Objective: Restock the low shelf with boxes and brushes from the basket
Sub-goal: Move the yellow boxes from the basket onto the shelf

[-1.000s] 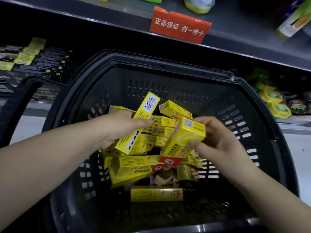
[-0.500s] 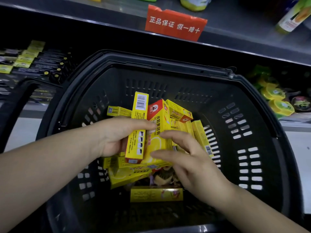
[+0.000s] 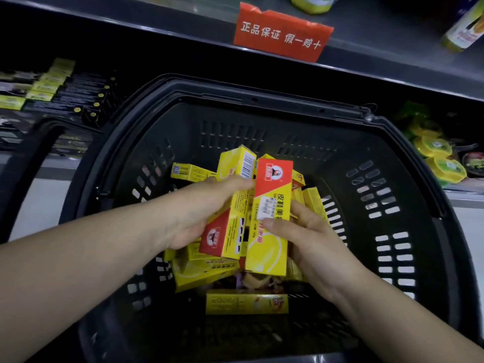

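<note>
A black plastic basket (image 3: 392,205) holds a heap of several yellow-and-red boxes (image 3: 209,268). My left hand (image 3: 193,213) grips a bundle of yellow boxes (image 3: 235,205) upright above the heap. My right hand (image 3: 309,239) holds a yellow box with a red top (image 3: 269,226) pressed against that bundle, thumb across its front. One more yellow box (image 3: 246,303) lies flat near the basket's front. A brush with brown bristles (image 3: 251,280) shows partly under the heap.
The low shelf at left carries rows of black and yellow packs (image 3: 65,95). Round yellow tins (image 3: 434,158) sit on the shelf at right. A grey upper shelf edge bears a red sign (image 3: 281,35). The basket handle (image 3: 23,163) hangs at left.
My right hand brought its red-topped box up beside the boxes in my left hand and now holds it upright against them. The bundle has risen slightly above the heap.
</note>
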`<state>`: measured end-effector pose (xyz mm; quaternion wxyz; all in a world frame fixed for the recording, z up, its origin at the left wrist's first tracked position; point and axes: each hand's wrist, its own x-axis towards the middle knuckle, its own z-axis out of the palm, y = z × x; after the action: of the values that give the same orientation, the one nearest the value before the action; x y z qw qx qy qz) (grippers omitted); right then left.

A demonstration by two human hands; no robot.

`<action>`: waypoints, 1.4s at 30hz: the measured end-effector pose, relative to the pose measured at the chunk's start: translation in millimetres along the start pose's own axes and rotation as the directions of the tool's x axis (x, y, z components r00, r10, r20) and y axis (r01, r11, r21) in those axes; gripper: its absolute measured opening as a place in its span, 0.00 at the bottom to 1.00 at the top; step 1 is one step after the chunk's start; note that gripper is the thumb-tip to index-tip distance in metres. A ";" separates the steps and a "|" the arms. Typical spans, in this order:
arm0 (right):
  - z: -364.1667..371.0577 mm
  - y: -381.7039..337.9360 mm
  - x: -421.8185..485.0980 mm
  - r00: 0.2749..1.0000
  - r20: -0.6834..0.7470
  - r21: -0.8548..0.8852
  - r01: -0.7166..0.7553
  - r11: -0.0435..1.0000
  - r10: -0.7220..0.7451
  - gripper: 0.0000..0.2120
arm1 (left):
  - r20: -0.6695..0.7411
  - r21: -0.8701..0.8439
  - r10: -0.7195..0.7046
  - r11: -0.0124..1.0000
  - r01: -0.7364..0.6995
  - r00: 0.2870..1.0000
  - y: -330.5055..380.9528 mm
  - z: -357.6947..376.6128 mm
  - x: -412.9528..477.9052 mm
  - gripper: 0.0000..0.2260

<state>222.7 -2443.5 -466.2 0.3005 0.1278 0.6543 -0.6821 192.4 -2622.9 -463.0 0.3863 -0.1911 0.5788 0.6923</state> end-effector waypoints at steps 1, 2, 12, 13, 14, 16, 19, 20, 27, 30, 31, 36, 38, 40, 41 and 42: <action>-3.9 0.1 0.5 0.999 -0.027 -0.023 0.022 0.999 -0.023 0.22 | -0.015 -0.023 -0.029 0.999 0.029 0.999 2.6 -0.9 0.3 0.19; -6.8 0.0 1.2 0.998 -0.039 -0.047 0.052 0.998 -0.054 0.21 | -0.036 -0.039 -0.040 0.998 0.039 0.999 4.7 -2.4 0.9 0.18; -5.4 2.9 4.2 0.985 0.066 -0.057 0.162 0.985 -0.158 0.17 | -0.098 -0.041 -0.009 0.999 0.005 0.995 4.4 -2.2 4.7 0.09; -4.1 5.3 4.1 0.986 0.074 -0.083 0.157 0.984 -0.151 0.17 | -0.060 -0.076 -0.022 0.997 0.017 0.998 3.7 -0.3 4.9 0.11; -3.4 7.9 4.4 0.987 0.074 -0.118 0.149 0.982 -0.141 0.18 | -0.004 -0.102 -0.033 0.994 0.032 0.999 3.5 1.6 4.2 0.13; -3.3 11.3 4.5 0.990 0.076 -0.178 0.135 0.975 -0.123 0.20 | 0.102 -0.119 -0.036 0.992 0.049 0.994 4.6 3.1 1.6 0.17; -8.5 7.3 1.9 0.988 0.123 -0.202 0.120 0.972 -0.096 0.21 | 0.090 -0.088 -0.026 0.996 0.034 0.996 6.5 0.2 1.1 0.18; -11.8 3.4 1.2 0.987 0.128 -0.228 0.125 0.966 -0.097 0.21 | 0.060 -0.069 -0.028 0.997 0.032 0.998 6.8 -1.1 1.5 0.18; -42.3 -37.8 -3.6 0.953 0.291 -0.581 0.246 0.776 -0.083 0.16 | -0.198 0.089 -0.106 0.988 0.125 0.974 11.5 -15.8 2.0 0.22; -45.3 -39.5 -5.1 0.924 0.379 -0.680 0.314 0.662 -0.048 0.19 | -0.084 0.186 -0.160 0.967 0.173 0.984 14.8 -19.0 1.3 0.21; -44.1 -37.3 -4.2 0.921 0.386 -0.686 0.331 0.648 -0.062 0.20 | -0.007 0.219 -0.192 0.957 0.189 0.981 14.0 -17.3 0.1 0.22; -36.9 -31.6 2.8 0.933 0.293 -0.612 0.351 0.709 -0.208 0.21 | 0.162 0.337 -0.257 0.922 0.191 0.953 5.1 -8.3 -0.9 0.31; -33.0 -29.3 4.3 0.931 0.240 -0.613 0.365 0.701 -0.275 0.23 | 0.126 0.390 -0.189 0.912 0.126 0.974 5.9 -7.8 -1.5 0.24; -27.0 -25.0 4.6 0.916 0.210 -0.597 0.396 0.698 -0.341 0.26 | 0.070 0.483 -0.108 0.874 0.061 0.992 6.5 -9.2 0.2 0.23; -24.2 -22.9 4.7 0.909 0.195 -0.582 0.409 0.703 -0.367 0.28 | 0.076 0.475 -0.086 0.879 0.039 0.993 7.3 -9.9 0.6 0.22; -22.1 -20.9 4.9 0.901 0.172 -0.568 0.421 0.707 -0.398 0.30 | 0.092 0.430 -0.105 0.901 0.056 0.990 8.8 -10.8 0.7 0.20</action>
<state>201.9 -2424.1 -454.4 0.1781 -0.1333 0.8400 -0.4948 183.3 -2633.2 -460.5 0.4793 -0.0862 0.6847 0.5423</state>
